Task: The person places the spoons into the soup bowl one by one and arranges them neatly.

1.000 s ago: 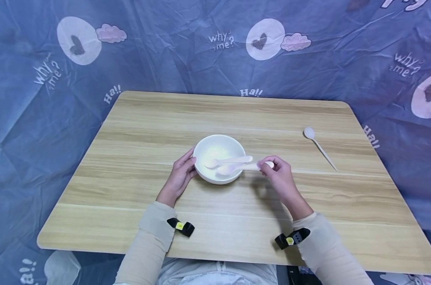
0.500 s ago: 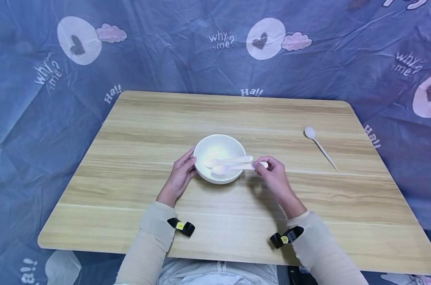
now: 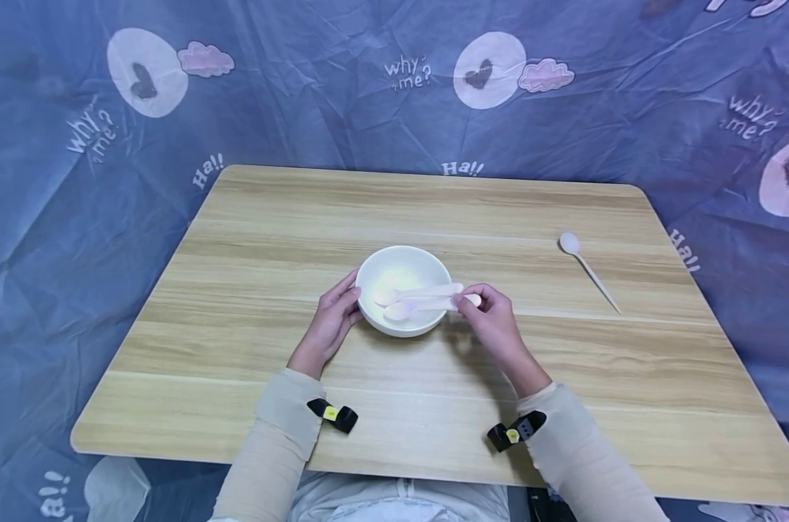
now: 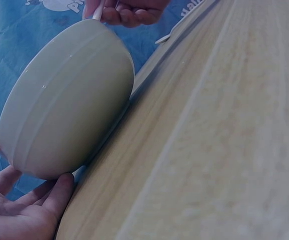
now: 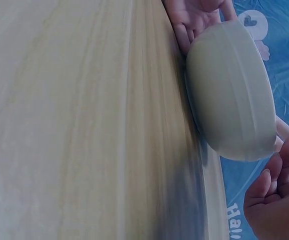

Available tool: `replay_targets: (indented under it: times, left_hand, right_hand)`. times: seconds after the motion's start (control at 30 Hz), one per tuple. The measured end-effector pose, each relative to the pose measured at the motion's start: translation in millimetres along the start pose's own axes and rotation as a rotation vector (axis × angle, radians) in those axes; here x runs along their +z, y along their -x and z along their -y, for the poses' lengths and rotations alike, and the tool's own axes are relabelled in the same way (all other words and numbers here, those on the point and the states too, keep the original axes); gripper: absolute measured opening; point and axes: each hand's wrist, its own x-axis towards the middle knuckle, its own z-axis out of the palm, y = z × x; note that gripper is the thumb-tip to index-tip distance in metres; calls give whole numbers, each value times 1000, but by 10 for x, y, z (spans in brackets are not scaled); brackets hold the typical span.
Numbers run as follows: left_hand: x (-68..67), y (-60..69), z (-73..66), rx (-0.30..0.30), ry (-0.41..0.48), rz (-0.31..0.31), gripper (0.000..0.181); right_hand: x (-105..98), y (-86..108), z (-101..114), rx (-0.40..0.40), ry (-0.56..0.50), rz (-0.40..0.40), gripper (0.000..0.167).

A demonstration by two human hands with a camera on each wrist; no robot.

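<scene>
A white bowl (image 3: pixel 404 326) stands on the wooden table, with two pale spoons leaning in it. The left hand (image 3: pixel 330 324) rests on the bowl's left side, its fingers spread along the wall; in the left wrist view the hand (image 4: pixel 29 207) touches the bowl (image 4: pixel 69 95) low down. The right hand (image 3: pixel 494 326) pinches the handle of the nearer spoon (image 3: pixel 427 305), whose head is inside the bowl. Just behind lies the other spoon (image 3: pixel 417 293), its handle over the rim close to the right fingertips. In the right wrist view the right hand (image 5: pixel 279 195) is beside the bowl (image 5: pixel 232 95).
A third spoon (image 3: pixel 589 271) lies on the table (image 3: pixel 251 239) to the right, its head pointing away. Behind the table hangs a blue printed cloth (image 3: pixel 342 101). A dark band with a small device is on each sleeve.
The right hand has moved a little to the left with its spoon, whose head has slid further left inside the bowl. The left hand, the bowl and the other spoons have kept their places.
</scene>
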Motion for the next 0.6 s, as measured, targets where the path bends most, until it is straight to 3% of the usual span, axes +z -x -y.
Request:
replay_targets:
  times: [0.6]
  left_hand:
    - [13,19,-11,7,13,-15,50]
  right_hand:
    - [111,-43,-38,-20,55,-1,21]
